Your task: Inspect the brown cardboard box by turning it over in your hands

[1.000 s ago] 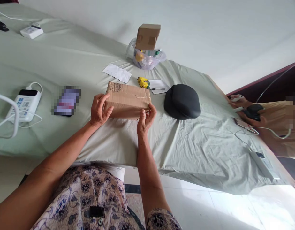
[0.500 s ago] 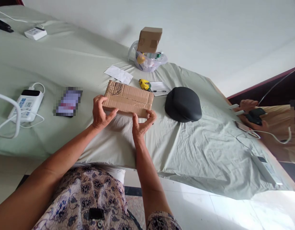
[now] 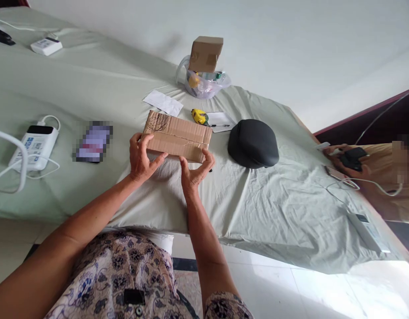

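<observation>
Head view: we hold a brown cardboard box (image 3: 178, 137), a seam running along its top and dark scribbles near its far left corner. It is over a pale green cloth (image 3: 274, 212) covering a table; whether it rests there or is slightly raised, we cannot tell. Our left hand (image 3: 141, 160) grasps the box's left end, thumb along the near edge. Our right hand (image 3: 195, 172) grips its near right corner, fingers bent, thumb also at the near edge.

Just beyond the box, toward its right, we see a yellow tape measure (image 3: 199, 116) beside a white sheet (image 3: 221, 117) with a pen (image 3: 221, 126); a folded paper (image 3: 163, 103) lies just past its far left side. To the box's right sits a rounded black case (image 3: 253, 144). Left of it lies a pixelated phone (image 3: 93, 144), then a white device (image 3: 35, 148) with a cable. Farther beyond the box, a plastic basket (image 3: 207, 90) bears a smaller carton (image 3: 206, 55). Well to its right, another person holds a dark object (image 3: 355, 158).
</observation>
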Available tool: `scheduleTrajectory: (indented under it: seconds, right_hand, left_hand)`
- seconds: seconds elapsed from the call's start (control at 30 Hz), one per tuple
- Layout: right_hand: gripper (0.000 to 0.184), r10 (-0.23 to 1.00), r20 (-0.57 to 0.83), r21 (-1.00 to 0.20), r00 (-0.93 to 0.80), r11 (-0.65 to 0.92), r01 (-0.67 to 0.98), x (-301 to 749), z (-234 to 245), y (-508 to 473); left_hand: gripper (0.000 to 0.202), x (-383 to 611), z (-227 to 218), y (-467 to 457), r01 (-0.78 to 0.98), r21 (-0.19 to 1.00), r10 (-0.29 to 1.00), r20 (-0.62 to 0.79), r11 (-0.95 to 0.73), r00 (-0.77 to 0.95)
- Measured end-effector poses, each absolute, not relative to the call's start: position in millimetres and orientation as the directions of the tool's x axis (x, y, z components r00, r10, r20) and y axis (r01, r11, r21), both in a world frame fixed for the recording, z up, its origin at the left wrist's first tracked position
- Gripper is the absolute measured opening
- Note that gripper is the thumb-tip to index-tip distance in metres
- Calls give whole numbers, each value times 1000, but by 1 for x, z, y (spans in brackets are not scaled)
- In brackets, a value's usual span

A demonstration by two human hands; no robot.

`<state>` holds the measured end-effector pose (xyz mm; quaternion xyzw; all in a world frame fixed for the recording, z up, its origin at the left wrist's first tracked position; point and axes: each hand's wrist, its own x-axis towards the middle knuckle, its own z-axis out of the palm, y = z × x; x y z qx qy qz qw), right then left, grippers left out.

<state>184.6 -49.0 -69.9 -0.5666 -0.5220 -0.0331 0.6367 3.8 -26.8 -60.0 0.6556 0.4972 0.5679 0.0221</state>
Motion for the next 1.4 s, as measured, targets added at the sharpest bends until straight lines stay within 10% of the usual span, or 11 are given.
scheduleTrajectory:
  seconds: [0.27, 0.57, 0.83, 1.1, 1.4]
  right_hand:
    - [28, 527, 775, -618, 349, 518, 591, 194, -64, -53]
    - [32, 512, 857, -371, -60, 693, 618, 163, -68, -63]
    - [36, 430, 901, -309, -62, 733, 606, 167, -67, -56]
    - [37, 429, 900, -304, -72, 739, 601, 171, -68, -54]
    - [38, 601, 773, -563, 203, 503, 656, 197, -74, -43]
  left_hand:
    - [73, -5, -60, -16, 585, 669, 741, 652, -459, -163]
    - [73, 1, -68, -23, 489, 708, 811, 585, -509, -2]
    - [85, 9, -69, -38, 531, 577, 738, 658, -620, 147]
    - [71, 11, -67, -40, 587, 562, 738, 669, -583, 92]
    - [51, 10, -70, -43, 556, 516, 702, 687, -651, 185]
